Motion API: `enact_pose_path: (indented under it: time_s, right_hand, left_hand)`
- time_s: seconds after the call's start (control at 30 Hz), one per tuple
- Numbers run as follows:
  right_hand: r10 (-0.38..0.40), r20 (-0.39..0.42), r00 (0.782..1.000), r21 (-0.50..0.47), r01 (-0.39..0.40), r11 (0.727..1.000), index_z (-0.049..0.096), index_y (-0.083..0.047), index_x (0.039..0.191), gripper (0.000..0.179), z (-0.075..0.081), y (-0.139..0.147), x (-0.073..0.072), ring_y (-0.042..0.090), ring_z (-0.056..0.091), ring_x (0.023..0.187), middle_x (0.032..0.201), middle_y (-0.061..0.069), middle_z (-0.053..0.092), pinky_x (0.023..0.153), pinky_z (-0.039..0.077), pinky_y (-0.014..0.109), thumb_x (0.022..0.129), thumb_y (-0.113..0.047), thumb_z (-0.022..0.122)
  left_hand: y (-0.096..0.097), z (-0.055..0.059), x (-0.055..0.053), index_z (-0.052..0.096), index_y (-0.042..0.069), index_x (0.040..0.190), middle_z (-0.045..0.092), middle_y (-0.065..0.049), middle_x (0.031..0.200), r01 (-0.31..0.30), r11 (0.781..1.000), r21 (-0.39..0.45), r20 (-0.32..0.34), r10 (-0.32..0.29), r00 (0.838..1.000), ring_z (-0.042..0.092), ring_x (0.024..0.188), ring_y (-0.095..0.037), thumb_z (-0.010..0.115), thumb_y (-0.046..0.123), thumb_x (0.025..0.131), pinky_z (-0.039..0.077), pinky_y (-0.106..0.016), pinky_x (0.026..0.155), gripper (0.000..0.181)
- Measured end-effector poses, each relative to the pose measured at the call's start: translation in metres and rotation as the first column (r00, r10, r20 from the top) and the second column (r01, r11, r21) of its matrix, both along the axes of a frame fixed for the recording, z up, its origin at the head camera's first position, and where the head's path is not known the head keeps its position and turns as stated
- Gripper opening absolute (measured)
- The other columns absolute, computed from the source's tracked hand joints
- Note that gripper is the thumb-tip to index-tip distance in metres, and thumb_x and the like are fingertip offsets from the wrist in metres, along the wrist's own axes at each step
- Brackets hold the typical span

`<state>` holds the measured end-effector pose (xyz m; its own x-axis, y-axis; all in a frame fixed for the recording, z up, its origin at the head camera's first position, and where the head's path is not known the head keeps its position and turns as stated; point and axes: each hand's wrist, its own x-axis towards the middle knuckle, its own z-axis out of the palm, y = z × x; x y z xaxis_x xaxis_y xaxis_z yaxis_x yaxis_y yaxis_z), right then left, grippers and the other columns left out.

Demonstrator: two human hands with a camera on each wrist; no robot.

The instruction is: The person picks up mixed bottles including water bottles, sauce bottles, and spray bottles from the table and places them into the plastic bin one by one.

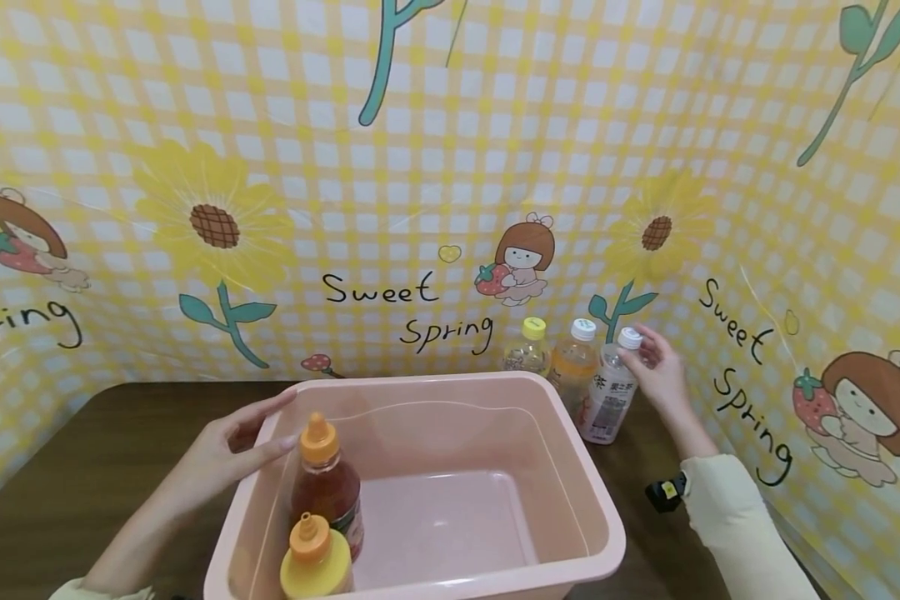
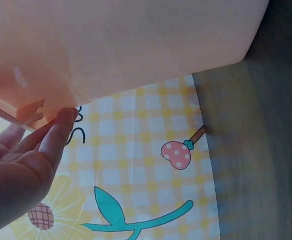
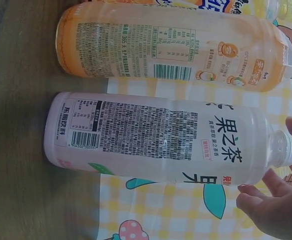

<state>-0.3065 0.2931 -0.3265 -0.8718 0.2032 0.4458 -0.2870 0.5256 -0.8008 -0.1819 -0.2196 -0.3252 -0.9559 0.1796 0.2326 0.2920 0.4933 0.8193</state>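
Note:
My left hand (image 1: 221, 454) holds the left rim of a pink plastic bin (image 1: 450, 385), thumb over the inside and fingers outside. In the left wrist view, those fingers (image 2: 61, 130) lie against the bin's outer wall. Inside at the left stand a red sauce bottle (image 1: 322, 492) with an orange nozzle cap and a yellow squeeze bottle (image 1: 317, 567). Behind the bin's right corner, my right hand (image 1: 663, 379) has thumb and fingers around the white cap of a pale pink fruit tea bottle (image 3: 155, 137). That bottle stands upright on the table.
Left of the tea bottle stand an orange drink bottle (image 1: 573, 358) with a white cap and a yellow-capped clear bottle (image 1: 527, 354). A yellow checked cloth (image 1: 390, 183) hangs behind the dark wooden table (image 1: 150, 417) and along the right. A black wrist device (image 1: 666, 492) sits by the right sleeve.

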Motion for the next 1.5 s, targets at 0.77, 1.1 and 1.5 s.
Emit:
enact_pose_path:
  time_s: [0.77, 1.1, 1.5]
  right_hand:
    - [-0.052, -0.157, 0.986, -0.048, 0.045, 0.998, 0.054, 0.009, 0.117, 0.038, -0.001, -0.008, 0.005, -0.010, 0.049, 0.080, 0.107, 0.028, 0.059, 0.077, 0.042, 0.008, 0.081, 0.001, 0.065]
    - [-0.036, -0.159, 0.987, -0.030, 0.031, 0.999, 0.054, 0.007, 0.118, 0.038, 0.021, -0.004, 0.020, -0.012, 0.051, 0.081, 0.104, 0.019, 0.058, 0.078, 0.042, 0.008, 0.082, 0.000, 0.064]
    - [0.007, -0.188, 0.982, -0.030, -0.012, 0.999, 0.053, 0.007, 0.119, 0.041, 0.043, -0.008, 0.040, -0.008, 0.054, 0.086, 0.088, -0.022, 0.053, 0.082, 0.043, 0.012, 0.082, -0.004, 0.065]
  left_hand:
    - [-0.002, -0.001, 0.001, 0.043, 0.009, 0.136, 0.050, -0.018, 0.129, -0.057, 0.998, 0.028, 0.036, 0.056, 0.998, 0.051, 0.094, 0.003, 0.064, 0.024, 0.086, 0.047, -0.022, 0.072, 0.056]
    - [0.000, -0.003, -0.001, 0.044, 0.008, 0.135, 0.050, -0.017, 0.128, -0.059, 0.997, 0.055, 0.028, 0.058, 0.998, 0.053, 0.091, -0.001, 0.065, 0.022, 0.085, 0.048, -0.024, 0.070, 0.056]
    - [0.003, -0.002, -0.001, 0.046, 0.007, 0.134, 0.051, -0.019, 0.127, -0.085, 0.995, 0.051, 0.035, 0.084, 0.996, 0.053, 0.091, 0.001, 0.066, 0.024, 0.084, 0.048, -0.023, 0.070, 0.057]
